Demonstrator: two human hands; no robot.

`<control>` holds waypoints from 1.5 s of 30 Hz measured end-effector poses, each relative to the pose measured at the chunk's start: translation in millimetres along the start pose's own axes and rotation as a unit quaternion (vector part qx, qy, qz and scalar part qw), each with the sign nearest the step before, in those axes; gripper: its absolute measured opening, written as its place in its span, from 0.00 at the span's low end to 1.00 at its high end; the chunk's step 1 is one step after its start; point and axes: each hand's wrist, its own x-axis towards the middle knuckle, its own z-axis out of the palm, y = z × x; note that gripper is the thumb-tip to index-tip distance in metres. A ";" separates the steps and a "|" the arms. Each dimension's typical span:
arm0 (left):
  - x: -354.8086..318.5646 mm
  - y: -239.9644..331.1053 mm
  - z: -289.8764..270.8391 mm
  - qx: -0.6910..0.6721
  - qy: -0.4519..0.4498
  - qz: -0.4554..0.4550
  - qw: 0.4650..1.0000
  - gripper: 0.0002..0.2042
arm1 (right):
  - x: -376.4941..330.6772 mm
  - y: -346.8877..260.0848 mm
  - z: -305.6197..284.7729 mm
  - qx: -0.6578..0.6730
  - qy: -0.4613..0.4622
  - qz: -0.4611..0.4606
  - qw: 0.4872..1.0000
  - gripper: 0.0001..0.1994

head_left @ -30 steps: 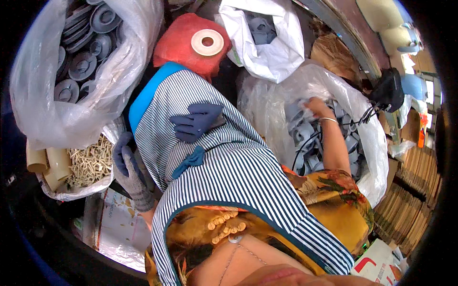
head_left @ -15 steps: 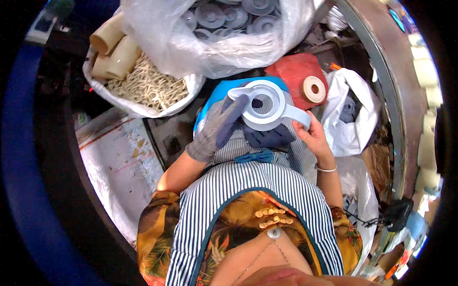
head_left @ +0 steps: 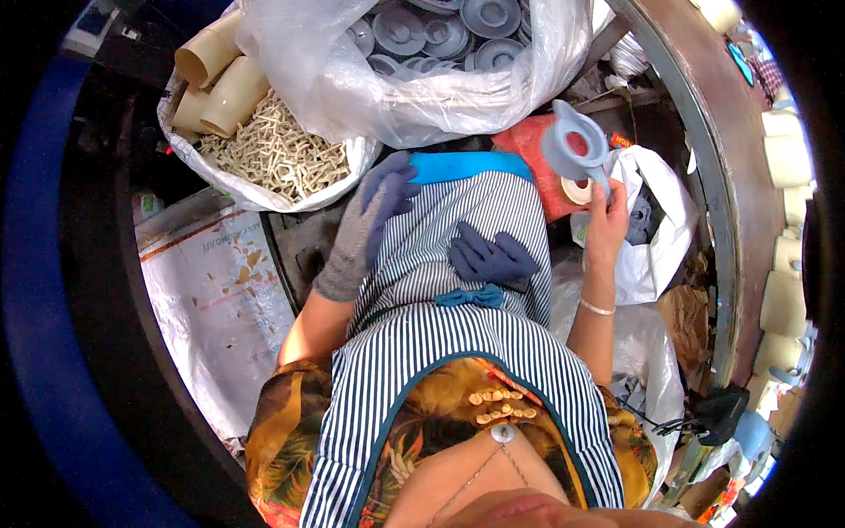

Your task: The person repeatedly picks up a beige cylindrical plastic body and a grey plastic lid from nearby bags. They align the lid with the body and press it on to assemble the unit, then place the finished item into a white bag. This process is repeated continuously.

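My right hand (head_left: 607,224) is bare and grips a blue-grey plastic jug collar (head_left: 553,148) by its handle. This ring-shaped part with a pointed spout is raised at the right, over a red bag (head_left: 518,141) and a pale roll (head_left: 576,191). My left hand (head_left: 361,220), in a grey and dark blue glove, is open and holds nothing. It hovers by the left edge of my striped apron (head_left: 422,229), near a sack of small beige pieces (head_left: 282,163). An unworn dark blue glove (head_left: 493,253) lies on my lap.
Ahead stands a big clear plastic bag (head_left: 304,66) with many grey round lids (head_left: 398,33). Beige cylinders (head_left: 236,97) rest on the sack at the left. A white bag (head_left: 660,273) with grey parts is at the right, beside a curved metal-edged bench (head_left: 704,97).
My left hand has let go of the collar and drawn back to the left. My right hand has carried the collar up and to the right, turning it spout-up.
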 end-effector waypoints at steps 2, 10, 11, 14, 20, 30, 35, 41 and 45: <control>-5.2 -7.3 -12.0 -0.030 0.026 -0.030 0.999 0.27 | 37.7 67.9 8.1 -0.023 0.013 0.025 0.999 0.15; -24.2 -48.9 -146.7 0.138 0.292 0.124 0.938 0.20 | 57.8 155.9 -3.8 -0.188 0.032 -0.106 0.976 0.29; -30.5 -43.7 -166.2 0.213 0.369 0.131 0.895 0.23 | 56.6 148.2 -3.5 -0.190 0.068 -0.107 0.974 0.29; -65.2 -68.1 -267.9 0.288 0.580 0.031 0.762 0.36 | 32.9 88.6 -3.4 -0.263 0.122 -0.153 0.945 0.24; -146.8 -126.1 -368.8 0.409 0.810 -0.106 0.407 0.46 | 38.8 103.0 -19.9 -0.220 0.080 -0.102 0.967 0.20; -163.0 -101.3 -352.6 0.585 0.364 -0.396 0.607 0.55 | 42.3 62.7 -13.0 -0.180 0.017 -0.158 0.971 0.16; -236.9 -167.8 -293.6 0.586 0.250 -0.478 0.605 0.53 | 39.2 51.8 3.6 -0.185 -0.032 -0.179 0.966 0.14; -284.5 -192.8 -263.5 0.572 0.228 -0.495 0.613 0.51 | 55.3 43.6 28.7 -0.213 -0.082 -0.285 0.931 0.14; -315.7 -197.3 -243.8 0.569 0.221 -0.505 0.610 0.49 | 43.1 15.7 59.6 -0.129 -0.097 -0.266 0.950 0.13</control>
